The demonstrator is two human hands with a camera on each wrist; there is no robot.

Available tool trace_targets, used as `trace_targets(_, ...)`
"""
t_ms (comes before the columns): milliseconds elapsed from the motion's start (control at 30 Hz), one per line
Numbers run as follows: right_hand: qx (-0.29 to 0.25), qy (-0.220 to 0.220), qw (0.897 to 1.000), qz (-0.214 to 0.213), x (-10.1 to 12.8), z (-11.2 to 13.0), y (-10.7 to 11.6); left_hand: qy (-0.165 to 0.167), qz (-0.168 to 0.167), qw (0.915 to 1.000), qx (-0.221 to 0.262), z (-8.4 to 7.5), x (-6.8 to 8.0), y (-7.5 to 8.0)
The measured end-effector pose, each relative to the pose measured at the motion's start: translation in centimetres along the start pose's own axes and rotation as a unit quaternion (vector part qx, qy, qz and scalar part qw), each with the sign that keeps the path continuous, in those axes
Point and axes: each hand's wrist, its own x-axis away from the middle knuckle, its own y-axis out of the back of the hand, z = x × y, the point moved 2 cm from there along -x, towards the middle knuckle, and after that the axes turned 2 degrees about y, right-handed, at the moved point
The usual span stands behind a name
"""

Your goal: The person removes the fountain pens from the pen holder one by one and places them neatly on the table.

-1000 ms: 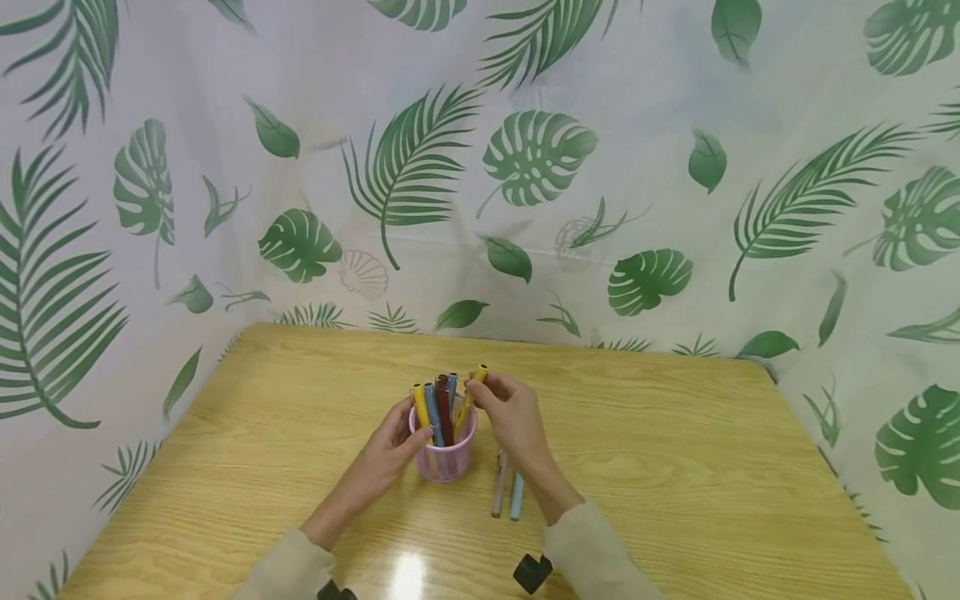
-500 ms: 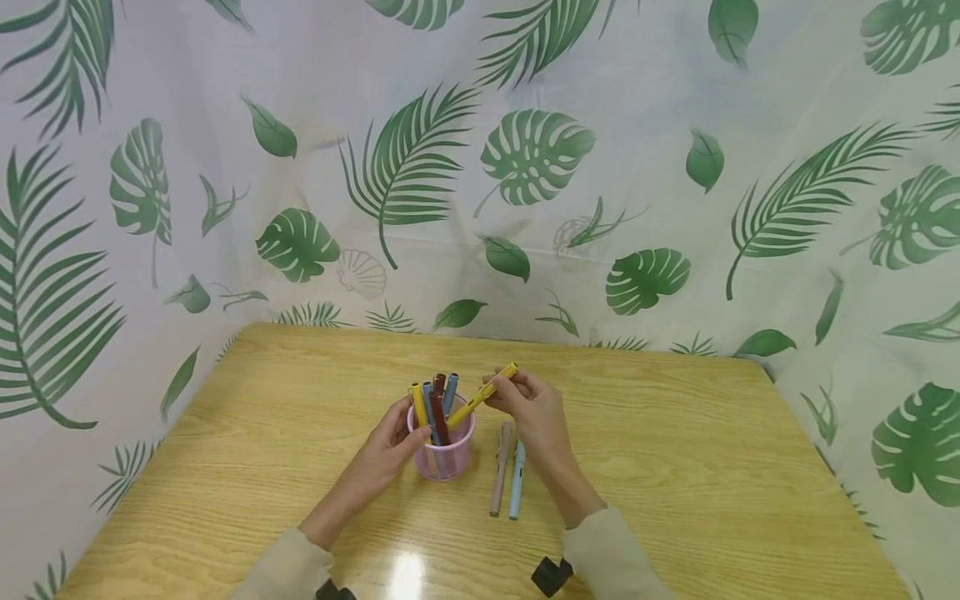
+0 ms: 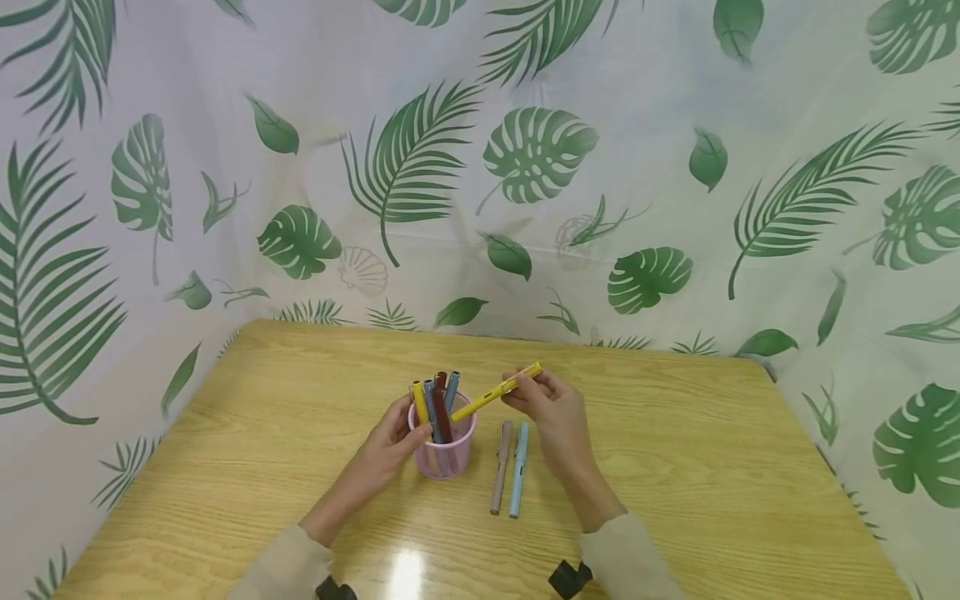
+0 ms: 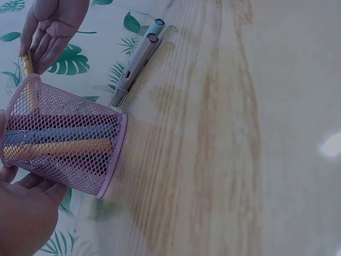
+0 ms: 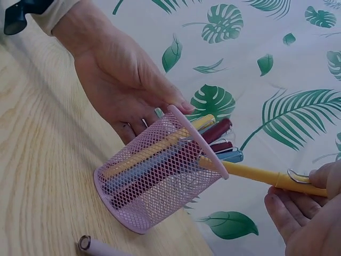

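A pink mesh pen cup (image 3: 443,464) stands on the wooden table, gripped at its rim and side by my left hand (image 3: 386,450). Inside it are several pens: a yellow pen (image 3: 420,403), dark red pens (image 3: 441,412) and blue pens (image 3: 452,387). My right hand (image 3: 555,417) pinches another yellow pen (image 3: 487,396) by its clip end. That pen slants up to the right, and in the right wrist view its lower end is still inside the cup's rim (image 5: 200,141).
A taupe pen (image 3: 501,468) and a light blue pen (image 3: 519,471) lie side by side on the table (image 3: 675,467), right of the cup. Behind the table hangs a leaf-patterned cloth (image 3: 555,250).
My right hand has moved right, drawing the yellow pen outward and tilting it from steep to a low slant. The two lying pens show more fully. My left hand stays on the cup.
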Motion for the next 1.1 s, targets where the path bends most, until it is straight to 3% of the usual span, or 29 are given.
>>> trace_targets(600, -0.002, 0.008, 1.000, -0.019, 0.1, 2.2, 3.3, 0.000, 0.001, 1.0000, 0.002, 0.1, -0.1, 0.1)
trace_targets(1100, 0.000, 0.007, 0.999, -0.044, 0.7, 3.7, 7.4, 0.003, 0.000, 1.0000, 0.001, 0.0, 0.0, 0.1)
